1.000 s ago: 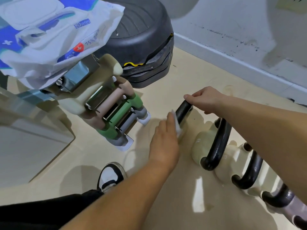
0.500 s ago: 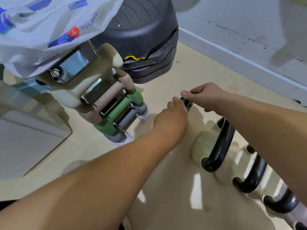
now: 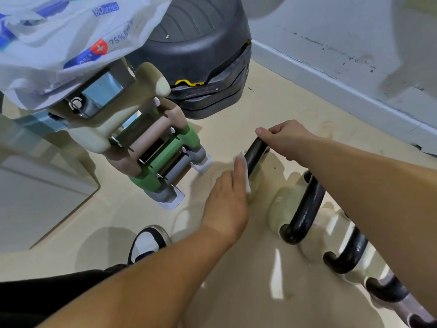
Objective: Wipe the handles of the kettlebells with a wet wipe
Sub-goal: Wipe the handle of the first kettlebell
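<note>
A row of cream kettlebells with black handles stands on the floor at the right. My right hand (image 3: 286, 138) grips the top of the farthest black handle (image 3: 255, 153). My left hand (image 3: 228, 200) holds a white wet wipe (image 3: 246, 170) around the near left side of that same handle, low down by the cream body. The neighbouring kettlebell (image 3: 287, 207) has its own black handle (image 3: 307, 204), and two more handles follow toward the lower right, partly hidden under my right forearm.
A dumbbell rack (image 3: 142, 143) with cream, tan, green and grey dumbbells stands at the left, with a wet wipe pack (image 3: 71, 36) lying on top. A black stack of weight plates (image 3: 201, 53) sits behind. My shoe (image 3: 147, 242) is on the beige floor. A grey wall runs along the right.
My left hand slid back down the handle from its top toward the cream body, and the wipe shows again. My right hand stayed on the handle's top.
</note>
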A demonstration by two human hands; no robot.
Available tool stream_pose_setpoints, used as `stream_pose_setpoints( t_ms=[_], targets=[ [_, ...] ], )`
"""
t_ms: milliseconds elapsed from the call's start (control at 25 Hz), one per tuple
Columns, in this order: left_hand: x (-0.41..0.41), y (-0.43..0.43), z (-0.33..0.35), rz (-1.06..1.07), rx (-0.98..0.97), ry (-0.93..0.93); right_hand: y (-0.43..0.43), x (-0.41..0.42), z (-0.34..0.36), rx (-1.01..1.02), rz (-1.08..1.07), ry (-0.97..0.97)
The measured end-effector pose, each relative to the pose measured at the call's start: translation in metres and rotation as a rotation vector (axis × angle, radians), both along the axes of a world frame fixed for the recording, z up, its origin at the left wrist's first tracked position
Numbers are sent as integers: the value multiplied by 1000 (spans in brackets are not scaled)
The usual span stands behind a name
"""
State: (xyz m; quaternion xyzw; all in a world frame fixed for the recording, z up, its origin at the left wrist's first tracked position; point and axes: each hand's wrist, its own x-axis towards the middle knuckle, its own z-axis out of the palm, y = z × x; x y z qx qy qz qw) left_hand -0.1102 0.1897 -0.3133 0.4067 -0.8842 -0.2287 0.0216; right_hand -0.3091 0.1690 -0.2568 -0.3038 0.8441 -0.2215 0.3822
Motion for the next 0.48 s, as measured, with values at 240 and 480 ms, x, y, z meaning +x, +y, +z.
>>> stream_pose_setpoints(
  t_ms=[240,480],
  targets=[
    [-102,-57,30,79,232,-271,-2,-9,-7,-29,-33,-79],
    [7,10,-13,-116,-201,-96,-1,-9,-6,-14,-54,-83]
  ],
)
